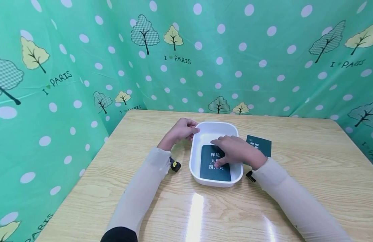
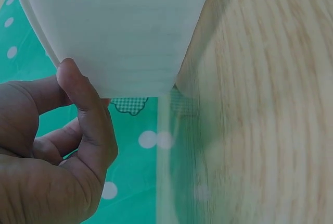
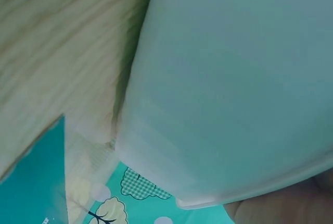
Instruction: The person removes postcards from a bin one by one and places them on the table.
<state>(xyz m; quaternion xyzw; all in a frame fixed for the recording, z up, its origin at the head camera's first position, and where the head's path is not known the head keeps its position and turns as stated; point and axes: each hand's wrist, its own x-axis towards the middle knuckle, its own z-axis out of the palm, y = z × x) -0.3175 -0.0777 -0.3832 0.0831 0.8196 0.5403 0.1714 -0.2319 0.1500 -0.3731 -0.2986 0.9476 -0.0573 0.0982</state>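
Note:
A white plastic basin [image 1: 215, 129] stands on the table with a dark green book [image 1: 208, 173], white Chinese characters on its cover, lying inside. My left hand [image 1: 181, 129] pinches the basin's far left rim, thumb over the edge; the left wrist view shows its fingers curled beside the basin's outer wall [image 2: 135, 36]. Over the book is my right hand [image 1: 236, 149], fingers spread and thumb touching the cover, hiding the book's right side. A similar dark green book [image 1: 263, 144] lies on the table just right of the basin, partly behind my right wrist.
The light wooden table [image 1: 310, 168] extends around the basin, with light glare near its front. A green polka-dot curtain [image 1: 252, 67] with printed trees hangs behind and along the left. Wrist camera straps [image 1: 175, 165] sit under both sleeves.

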